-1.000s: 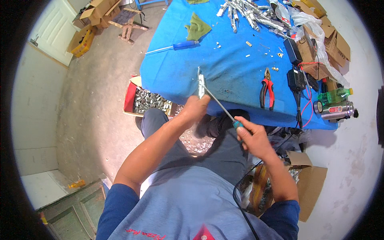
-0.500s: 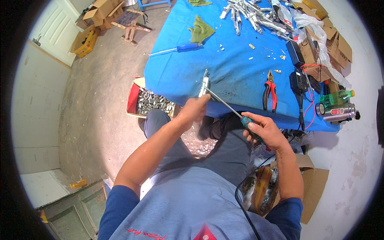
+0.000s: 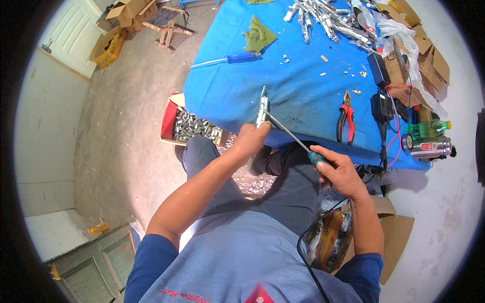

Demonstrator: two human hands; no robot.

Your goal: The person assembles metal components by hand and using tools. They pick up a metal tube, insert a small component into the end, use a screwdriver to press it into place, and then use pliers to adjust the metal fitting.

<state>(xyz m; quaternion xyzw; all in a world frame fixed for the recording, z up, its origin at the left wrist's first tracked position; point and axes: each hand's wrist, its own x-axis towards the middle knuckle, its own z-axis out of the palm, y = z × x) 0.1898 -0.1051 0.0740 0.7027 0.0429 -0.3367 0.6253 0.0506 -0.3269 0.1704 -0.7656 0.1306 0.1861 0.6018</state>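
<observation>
My left hand (image 3: 251, 139) is closed round the lower end of a slim silvery metal part (image 3: 262, 110), whose thin tip points away from me over the near edge of the blue-covered table. In my right hand (image 3: 341, 171) is a screwdriver (image 3: 293, 135) with a teal handle; its shaft slants up and left. The screwdriver's tip meets the side of the metal part just above my left fingers; whether it sits in a slot is too small to tell. Part of the metal piece is hidden inside my left hand.
Red-handled pliers (image 3: 345, 121) and a blue-handled screwdriver (image 3: 237, 58) lie on the blue cloth (image 3: 222, 96), near a green rag (image 3: 258, 35). Similar metal parts (image 3: 328, 22) are heaped at the back. A box of small metal pieces (image 3: 169, 121) stands at left; a green bottle (image 3: 427, 129) and a flask (image 3: 429, 147) at right.
The view has shifted slightly. Both hands keep their holds, and the metal part now stands a little more upright, with the screwdriver tip still against its side.
</observation>
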